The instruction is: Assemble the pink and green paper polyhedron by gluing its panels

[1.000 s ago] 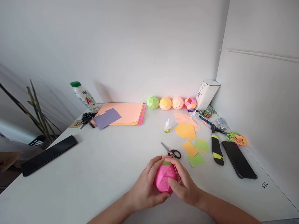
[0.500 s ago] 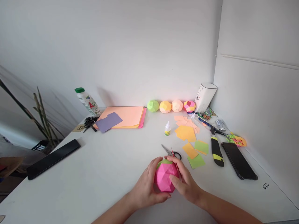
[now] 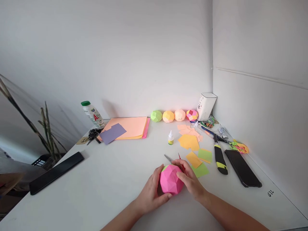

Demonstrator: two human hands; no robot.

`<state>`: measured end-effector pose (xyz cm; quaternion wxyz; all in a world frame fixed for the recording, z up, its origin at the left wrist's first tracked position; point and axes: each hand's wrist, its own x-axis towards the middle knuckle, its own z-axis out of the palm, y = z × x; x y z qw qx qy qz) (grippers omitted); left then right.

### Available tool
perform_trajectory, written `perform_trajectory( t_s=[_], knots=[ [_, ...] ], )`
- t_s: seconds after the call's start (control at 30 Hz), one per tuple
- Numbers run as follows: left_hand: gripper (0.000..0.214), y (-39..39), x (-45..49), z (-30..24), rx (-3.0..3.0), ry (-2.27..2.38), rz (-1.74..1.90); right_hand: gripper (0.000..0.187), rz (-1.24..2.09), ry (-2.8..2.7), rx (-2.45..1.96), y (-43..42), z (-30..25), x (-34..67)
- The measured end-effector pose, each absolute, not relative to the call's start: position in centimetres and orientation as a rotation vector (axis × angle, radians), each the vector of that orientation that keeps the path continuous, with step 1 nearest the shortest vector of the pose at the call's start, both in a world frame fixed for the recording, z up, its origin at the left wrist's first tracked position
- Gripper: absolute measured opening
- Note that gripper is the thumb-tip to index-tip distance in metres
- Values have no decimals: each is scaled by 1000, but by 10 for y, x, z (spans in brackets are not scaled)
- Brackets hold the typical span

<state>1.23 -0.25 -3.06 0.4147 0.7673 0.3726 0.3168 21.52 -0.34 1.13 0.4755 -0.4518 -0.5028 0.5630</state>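
A faceted pink paper ball [image 3: 171,179] with a green patch at its upper left sits between my two hands. My left hand [image 3: 152,192] wraps its left side, with the thumb along the bottom. On the right, my right hand [image 3: 190,182] presses its thumb onto a pink facet, fingers behind the ball. A slim red tool [image 3: 179,156] pokes up from the right hand's fingers; most of it is hidden, so its kind is unclear. Just beyond the ball lie scissors [image 3: 167,158], with only the blades showing.
Beyond stand a small glue bottle [image 3: 170,138] and several faceted paper balls [image 3: 168,116]. Cut paper pieces [image 3: 189,142], a utility knife [image 3: 220,158] and a phone [image 3: 243,168] lie right. Leftward are paper sheets [image 3: 130,125], keys [image 3: 93,134] and a long black object [image 3: 57,172].
The ball has turned in my hands, showing less green on top and more pink. My right hand has shifted its grip and now covers the scissors' handles. The view has tilted up and turned slightly right.
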Motion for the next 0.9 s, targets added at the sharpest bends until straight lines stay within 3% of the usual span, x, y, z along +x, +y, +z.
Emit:
perform_trajectory(
  t_s=[0.3,0.9],
  knots=[
    [62,-11,20,-4,1436,992,810,37,1266,-1394,-1108,-8,14,212],
    [58,-7,18,9,1480,924,843,40,1226,-1536,-1089,-14,17,211]
  ],
)
